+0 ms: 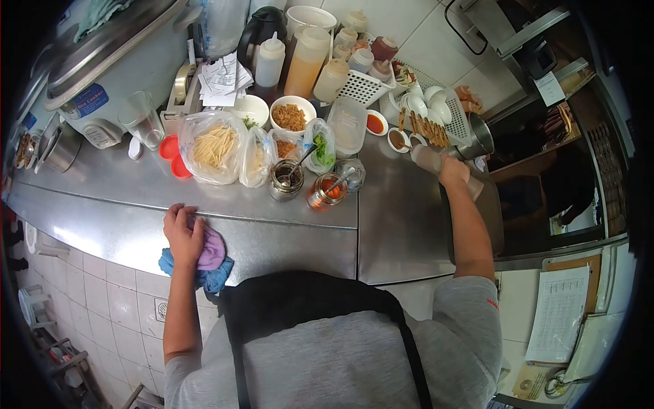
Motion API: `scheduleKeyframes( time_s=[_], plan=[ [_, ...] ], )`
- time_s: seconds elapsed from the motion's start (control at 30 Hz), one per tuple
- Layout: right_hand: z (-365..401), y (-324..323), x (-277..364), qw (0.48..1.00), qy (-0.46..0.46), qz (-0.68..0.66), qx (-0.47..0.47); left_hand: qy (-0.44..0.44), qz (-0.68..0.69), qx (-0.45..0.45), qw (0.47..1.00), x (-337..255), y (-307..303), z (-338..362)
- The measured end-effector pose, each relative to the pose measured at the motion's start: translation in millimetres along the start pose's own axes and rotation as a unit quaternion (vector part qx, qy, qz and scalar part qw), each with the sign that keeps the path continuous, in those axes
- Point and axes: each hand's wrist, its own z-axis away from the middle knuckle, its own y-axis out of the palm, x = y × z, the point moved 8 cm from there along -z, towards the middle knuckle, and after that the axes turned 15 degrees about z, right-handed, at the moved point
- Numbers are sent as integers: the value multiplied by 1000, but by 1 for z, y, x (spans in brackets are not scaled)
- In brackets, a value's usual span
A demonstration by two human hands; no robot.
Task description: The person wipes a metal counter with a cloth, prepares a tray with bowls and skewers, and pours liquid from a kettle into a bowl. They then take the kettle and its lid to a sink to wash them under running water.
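My right hand is wrapped round a squeeze bottle with pinkish-brown contents. The bottle lies tilted, its nozzle end over a small white bowl of brown sauce. Beside that bowl stands a small bowl of red-orange sauce. Skewers lie side by side just behind the bottle. At the counter's front edge, my left hand rests with fingers laid out on the metal, its palm against a purple cloth. A blue cloth lies under the purple one.
Opened jars, one dark and one orange-red, hold spoons mid-counter. Behind them are a bag of pale strips, a bowl of brown crumbs and several squeeze bottles. A large cooker stands left; a metal pot stands right.
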Motion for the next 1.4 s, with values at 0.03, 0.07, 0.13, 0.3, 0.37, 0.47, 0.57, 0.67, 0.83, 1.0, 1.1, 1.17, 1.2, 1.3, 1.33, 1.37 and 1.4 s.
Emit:
scheduleKeyframes(
  time_s=[0.03,0.07,0.13,0.3,0.37,0.47,0.57,0.67,0.83,1.0,1.1,1.17,1.2,1.3,1.33,1.37,1.4],
  plan=[
    [0,2,0,1000,3,-7,-8,1,0,-1,1000,0,-1,0],
    [0,4,0,1000,7,-14,-15,1,0,-1,1000,-1,-1,0],
    [-1,11,2,1000,12,-21,-1,1,-1,-2,1000,-3,-1,0],
    [25,24,7,989,60,-132,-1,1,-8,-3,1000,-3,0,1],
    [35,37,13,975,73,-209,-3,3,-7,-6,1000,-2,0,1],
    [57,38,20,930,69,-355,-65,6,-11,-9,1000,-4,-1,2],
    [78,22,17,790,48,-557,-253,10,-22,-7,1000,-4,0,1],
    [87,31,26,675,78,-690,-249,10,-15,-5,1000,-6,1,1],
    [97,23,21,547,49,-799,-245,12,-17,-9,1000,-8,-1,2],
    [91,-24,3,652,-36,-738,-168,11,-9,-10,1000,-13,-2,2],
    [77,-73,-11,679,-99,-715,-133,13,-7,-16,1000,-14,-3,0],
    [62,-114,-35,692,-110,-704,-114,16,-4,-18,1000,-14,-4,0],
    [54,-141,-49,680,-121,-713,-125,-16,8,-2,1000,-7,-2,0],
    [18,-207,-80,644,-104,-735,-183,-29,-5,0,1000,-9,-2,-1],
    [0,-225,-86,638,-100,-732,-219,-35,-1,3,999,-5,-1,-1],
    [-21,-241,-91,643,-75,-705,-289,-29,-3,-1,1000,-5,-1,-2],
    [-43,-251,-90,644,-49,-675,-357,-24,-5,-4,1000,-8,-1,-2]
  ],
)
